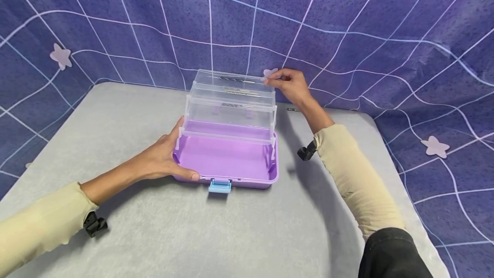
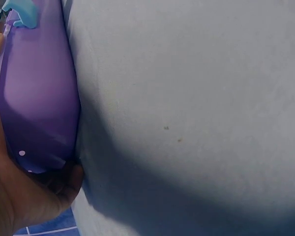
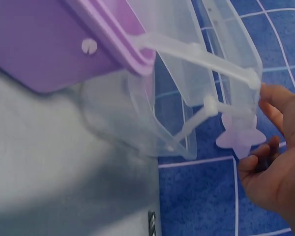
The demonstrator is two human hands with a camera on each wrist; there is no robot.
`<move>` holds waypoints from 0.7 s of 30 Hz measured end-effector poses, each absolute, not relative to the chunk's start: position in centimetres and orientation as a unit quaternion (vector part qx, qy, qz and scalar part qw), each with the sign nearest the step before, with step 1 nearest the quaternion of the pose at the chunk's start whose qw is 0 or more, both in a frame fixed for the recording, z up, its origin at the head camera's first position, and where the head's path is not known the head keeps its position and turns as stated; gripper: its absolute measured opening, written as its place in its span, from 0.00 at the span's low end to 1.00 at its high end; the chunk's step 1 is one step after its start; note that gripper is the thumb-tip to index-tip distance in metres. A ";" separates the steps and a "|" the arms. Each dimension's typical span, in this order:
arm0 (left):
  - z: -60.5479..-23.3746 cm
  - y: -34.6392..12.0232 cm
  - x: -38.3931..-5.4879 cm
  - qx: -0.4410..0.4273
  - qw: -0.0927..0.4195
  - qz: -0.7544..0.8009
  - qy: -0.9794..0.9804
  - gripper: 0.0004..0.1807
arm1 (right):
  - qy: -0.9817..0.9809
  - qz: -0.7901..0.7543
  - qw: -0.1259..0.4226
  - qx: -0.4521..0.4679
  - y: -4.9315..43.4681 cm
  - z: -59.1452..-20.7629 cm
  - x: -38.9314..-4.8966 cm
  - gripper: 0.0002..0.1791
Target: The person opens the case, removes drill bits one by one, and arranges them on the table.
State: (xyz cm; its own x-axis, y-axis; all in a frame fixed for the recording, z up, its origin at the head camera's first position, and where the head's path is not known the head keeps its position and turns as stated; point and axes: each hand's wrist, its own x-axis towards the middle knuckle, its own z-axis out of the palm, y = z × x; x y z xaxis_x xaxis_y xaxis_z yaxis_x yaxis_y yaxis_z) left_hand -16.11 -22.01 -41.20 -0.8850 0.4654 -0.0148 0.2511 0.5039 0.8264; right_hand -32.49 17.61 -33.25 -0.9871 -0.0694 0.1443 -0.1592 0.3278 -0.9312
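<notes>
A purple tool box (image 1: 225, 153) stands unfolded on the table, its stepped clear trays (image 1: 231, 108) raised behind the base. Thin drill bits (image 1: 241, 93) lie in the upper trays. My left hand (image 1: 164, 155) grips the box's left end, thumb on the front rim and fingers round the side. At the back right, my right hand (image 1: 291, 86) pinches the corner of the top tray (image 1: 216, 76); the exact contact of its fingertips is partly hidden. In the right wrist view, white hinge arms (image 3: 206, 61) join the trays to the base.
A light blue latch (image 1: 220, 186) hangs at the box's front. One drill bit (image 1: 292, 109) lies on the grey table (image 1: 251, 231) near the back edge, right of the box. A blue patterned cloth (image 1: 231, 20) with star shapes rises behind the table.
</notes>
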 end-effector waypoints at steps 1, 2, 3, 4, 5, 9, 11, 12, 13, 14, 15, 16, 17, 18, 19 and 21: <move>-41.2 -22.0 -16.1 0.209 0.119 0.453 0.858 0.95 | -0.814 0.575 0.039 0.074 17.3 -33.3 -32.6 0.07; -41.2 -22.0 -16.1 0.209 0.120 0.453 0.858 0.95 | -0.815 0.573 0.038 0.076 17.1 -33.4 -32.7 0.08; -41.2 -22.0 -16.1 0.209 0.120 0.454 0.858 0.95 | -0.818 0.569 0.037 0.081 16.9 -33.4 -32.8 0.10; -41.2 -22.0 -16.1 0.207 0.119 0.451 0.860 0.95 | -0.820 0.565 0.034 0.082 16.7 -33.4 -32.9 0.12; -41.2 -22.0 -16.1 0.204 0.121 0.451 0.860 0.95 | -0.824 0.559 0.030 0.082 16.5 -33.5 -32.9 0.13; -41.1 -21.9 -15.9 0.200 0.118 0.442 0.866 0.96 | -0.839 0.538 0.014 0.077 16.0 -33.5 -33.1 0.16; -41.0 -21.9 -15.8 0.199 0.118 0.440 0.868 0.96 | -0.842 0.535 0.010 0.075 15.7 -33.5 -33.3 0.18; -40.9 -21.9 -15.8 0.199 0.117 0.438 0.869 0.96 | -0.842 0.535 0.011 0.075 15.7 -33.6 -33.3 0.18; -40.9 -21.9 -15.8 0.199 0.117 0.438 0.869 0.96 | -0.841 0.536 0.010 0.074 15.6 -33.6 -33.4 0.18; -40.8 -21.9 -15.8 0.198 0.117 0.437 0.870 0.96 | -0.841 0.536 0.010 0.074 15.5 -33.7 -33.5 0.18; -40.8 -21.9 -15.7 0.198 0.117 0.437 0.870 0.96 | -0.840 0.538 0.011 0.073 15.4 -33.7 -33.6 0.18; -40.7 -21.9 -15.7 0.198 0.117 0.437 0.869 0.96 | -0.839 0.539 0.012 0.072 15.3 -33.8 -33.6 0.18; -40.7 -21.9 -15.7 0.198 0.118 0.438 0.869 0.96 | -0.839 0.539 0.011 0.070 15.2 -33.8 -33.7 0.18; -40.7 -21.9 -15.7 0.198 0.118 0.439 0.868 0.96 | -0.839 0.539 0.010 0.069 15.2 -33.8 -33.7 0.17; -40.7 -21.9 -15.7 0.198 0.119 0.442 0.867 0.96 | -0.839 0.539 0.010 0.072 15.1 -33.8 -33.8 0.16; -40.6 -21.9 -15.7 0.196 0.120 0.442 0.867 0.96 | -0.841 0.535 0.010 0.080 15.0 -33.9 -33.9 0.16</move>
State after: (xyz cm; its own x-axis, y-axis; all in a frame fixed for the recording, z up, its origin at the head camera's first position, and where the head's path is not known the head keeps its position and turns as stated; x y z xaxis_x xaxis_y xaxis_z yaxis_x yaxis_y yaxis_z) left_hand -15.74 -21.93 -40.62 -0.8941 0.4464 -0.0354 0.2339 0.5330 0.8131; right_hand -33.92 14.98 -33.90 -0.9869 -0.1236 0.1033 -0.1459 0.4138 -0.8986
